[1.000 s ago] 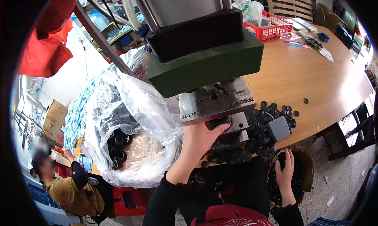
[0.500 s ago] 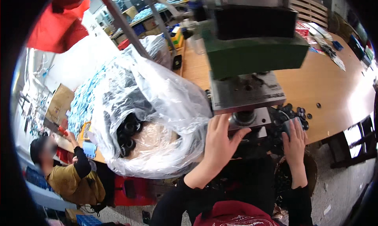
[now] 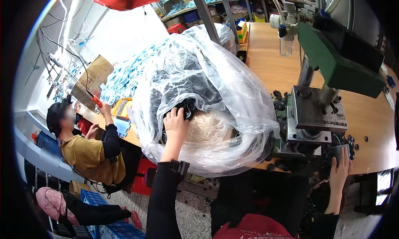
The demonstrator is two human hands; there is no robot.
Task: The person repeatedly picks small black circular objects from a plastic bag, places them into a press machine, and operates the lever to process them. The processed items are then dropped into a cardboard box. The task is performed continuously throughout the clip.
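My left hand (image 3: pixel 175 124) reaches into a large clear plastic bag (image 3: pixel 245 93) on the table, fingers bent over black ring-shaped parts (image 3: pixel 189 108). They close on one of these parts, though the fingertips are partly hidden. At the right, a green-headed press (image 3: pixel 341 60) carries a steel die block (image 3: pixel 318 110), with its lower plate below. Beside that lower plate my right hand (image 3: pixel 341 168) has its thumb and fingers around a small dark grey block (image 3: pixel 339 151).
Small black pieces (image 3: pixel 352 143) lie scattered around the press. A clear air filter bowl (image 3: pixel 286 45) hangs behind the bag. To the left, a seated co-worker (image 3: pixel 91 151) holds a red-handled tool (image 3: pixel 97 101) near a yellow tray (image 3: pixel 122 108). Another person in a pink head covering (image 3: pixel 54 201) is at lower left.
My left hand has moved from the press's die to the black parts in the bag. My right hand stays at the grey block. The view has swung left, bringing the second person in.
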